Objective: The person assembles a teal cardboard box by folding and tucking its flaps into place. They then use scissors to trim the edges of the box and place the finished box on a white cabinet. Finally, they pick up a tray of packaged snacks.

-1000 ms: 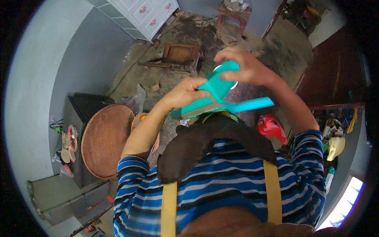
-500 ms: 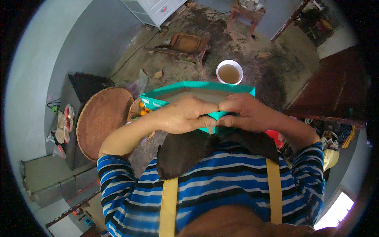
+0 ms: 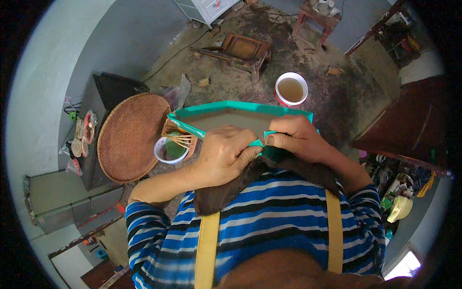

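Observation:
A shallow teal cardboard box [image 3: 288, 110] with a plain greyish-brown inside is held up close in front of my chest. My left hand [image 3: 225, 153] pinches its near edge between thumb and fingers. Just to the right, my right hand [image 3: 297, 139] pinches the same edge, thumb on top. Between the two thumbs the near wall is split, and the edges there stand apart. The underside of the box and some of my fingertips are hidden. A dark brown collar or bib with yellow straps [image 3: 207, 250] lies over my striped shirt, under my hands.
A white bucket of brownish water [image 3: 291, 90] stands on the floor beyond the box. At the left are a round woven tray [image 3: 132, 137], a basket [image 3: 191, 144] and a white tub [image 3: 169, 160]. Farther off lie an overturned wooden stool [image 3: 243, 50] and a small wooden table [image 3: 315, 21].
My hands were pressed together at the bent near edge; now they are apart, with a split showing between them. My view has shifted, and the white tub beside the basket shows more.

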